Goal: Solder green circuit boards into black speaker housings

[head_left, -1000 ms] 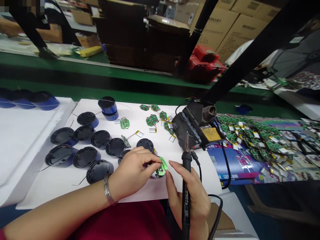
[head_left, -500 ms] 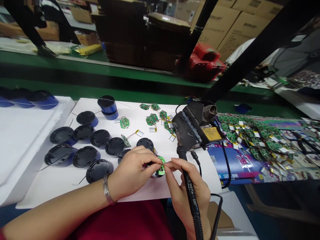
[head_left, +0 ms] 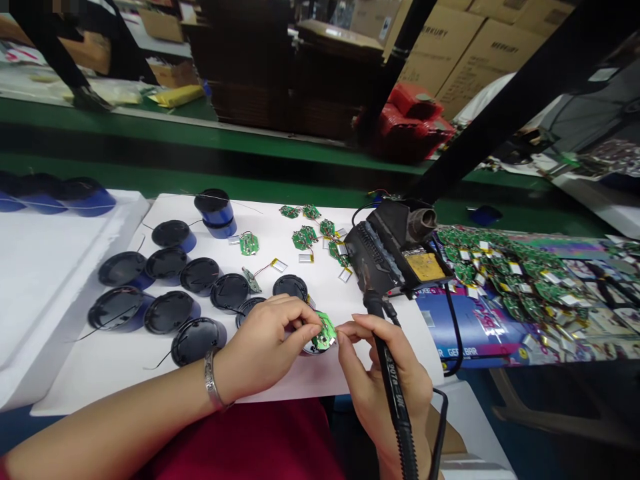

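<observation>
A green circuit board (head_left: 326,331) lies over a round housing, whose rim shows partly below it. My left hand (head_left: 273,340) is closed in a pinch at the board's left edge, and its fingertips hide what lies between them. Held slanting in my right hand (head_left: 385,380) is a black soldering iron (head_left: 393,380), its tip end pointing up and away from me. The thumb and forefinger of that hand also pinch together just right of the board, on something too small to make out. Several black round housings (head_left: 173,312) with blue sides stand left of my hands.
A soldering iron stand (head_left: 375,250) with a yellow sponge (head_left: 424,265) is at the right. Loose boards with small silver batteries (head_left: 306,258) lie behind my hands. A large heap of circuit boards (head_left: 510,273) spreads beyond the stand. A white foam tray (head_left: 45,287) is at the left.
My right hand has moved slightly right, away from the left fingertips, with the soldering iron in it. More of the green board shows between the hands.
</observation>
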Tool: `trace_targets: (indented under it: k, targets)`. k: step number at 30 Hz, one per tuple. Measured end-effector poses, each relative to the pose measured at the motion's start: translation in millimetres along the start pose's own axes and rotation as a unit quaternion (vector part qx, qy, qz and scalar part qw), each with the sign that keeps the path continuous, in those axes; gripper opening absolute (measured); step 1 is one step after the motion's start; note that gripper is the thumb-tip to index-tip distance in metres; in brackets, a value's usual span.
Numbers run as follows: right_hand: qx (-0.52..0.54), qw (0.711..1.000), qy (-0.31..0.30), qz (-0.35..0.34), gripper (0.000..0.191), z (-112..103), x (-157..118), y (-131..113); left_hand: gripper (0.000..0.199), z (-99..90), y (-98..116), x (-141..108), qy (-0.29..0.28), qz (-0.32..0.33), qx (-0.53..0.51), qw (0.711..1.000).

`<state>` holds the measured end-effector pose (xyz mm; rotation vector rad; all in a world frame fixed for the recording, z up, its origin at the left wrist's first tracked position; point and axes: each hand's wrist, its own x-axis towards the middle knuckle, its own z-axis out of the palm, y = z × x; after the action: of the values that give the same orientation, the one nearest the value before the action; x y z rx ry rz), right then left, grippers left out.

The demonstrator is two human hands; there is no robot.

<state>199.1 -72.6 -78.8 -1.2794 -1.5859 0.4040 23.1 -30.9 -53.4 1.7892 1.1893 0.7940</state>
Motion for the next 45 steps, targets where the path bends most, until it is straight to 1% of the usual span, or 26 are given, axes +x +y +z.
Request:
trace_targets:
  k: [2, 5, 7, 11, 14, 17, 19, 24, 28, 32, 34, 38, 40, 43, 45]
  targets:
    - [-0.014, 1.000, -0.017, 0.000, 0.033, -3.1, 2.8, -0.9, 0.014, 0.0, -0.3, 0.0, -0.004, 0.005, 0.000, 1.000]
    - [-0.022, 0.997, -0.067, -0.011, 0.029, -5.7, 7.3, -2.6, 0.014, -0.1, -1.1, -0.1, -0.009, 0.031, -0.002, 0.999]
    - [-0.016, 0.996, -0.084, -0.015, 0.027, -4.8, 9.2, -3.4, 0.015, -0.1, -2.0, -0.2, -0.011, 0.039, 0.002, 0.999]
    - [0.023, 0.997, -0.070, 0.001, 0.028, 1.3, 9.2, -3.6, 0.013, -0.4, -3.3, -0.6, -0.019, 0.038, 0.014, 0.999]
    - [0.033, 0.998, -0.051, 0.008, 0.028, 4.2, 8.5, -2.9, 0.014, -1.0, -2.8, -0.9, -0.029, 0.041, 0.020, 0.999]
    - [0.044, 0.999, -0.020, 0.010, 0.030, 2.4, 10.1, -1.2, 0.015, -1.4, -1.7, -1.0, -0.031, 0.038, 0.017, 0.999]
    - [0.052, 0.999, -0.011, 0.012, 0.032, -0.6, 12.4, -0.4, 0.016, -1.6, -1.1, -0.9, -0.023, 0.030, 0.005, 0.999]
    - [0.015, 0.997, -0.072, 0.004, 0.031, -4.7, 14.7, -1.3, 0.015, -1.8, -0.6, -0.5, -0.012, 0.012, -0.005, 1.000]
    - [0.021, 0.997, -0.074, 0.001, 0.029, -1.7, 11.3, -2.5, 0.014, -1.8, 0.2, -1.4, -0.013, 0.011, -0.008, 1.000]
    - [0.019, 0.997, -0.076, -0.026, 0.028, -1.5, 10.8, -4.9, 0.010, -1.5, 2.2, -1.7, -0.020, 0.006, -0.012, 1.000]
    - [0.012, 0.996, -0.074, -0.048, 0.028, -3.9, 11.5, -5.8, 0.012, -1.1, 3.0, -1.3, -0.022, 0.010, -0.002, 1.000]
    - [-0.029, 0.992, -0.078, -0.097, 0.034, -10.3, 10.3, -1.6, 0.014, -0.2, 0.9, -2.6, 0.010, 0.015, 0.014, 1.000]
    - [-0.043, 0.988, -0.092, -0.118, 0.037, -11.7, 7.8, 3.7, 0.014, 0.6, -1.9, -4.6, 0.027, 0.036, 0.033, 0.998]
    - [-0.048, 0.980, -0.119, -0.151, 0.042, -10.2, 2.9, 11.7, 0.014, 3.6, -5.9, -7.7, 0.034, 0.097, 0.067, 0.992]
    - [-0.056, 0.978, -0.120, -0.160, 0.043, -8.4, -0.6, 14.9, 0.014, 6.9, -7.4, -9.2, 0.038, 0.126, 0.076, 0.988]
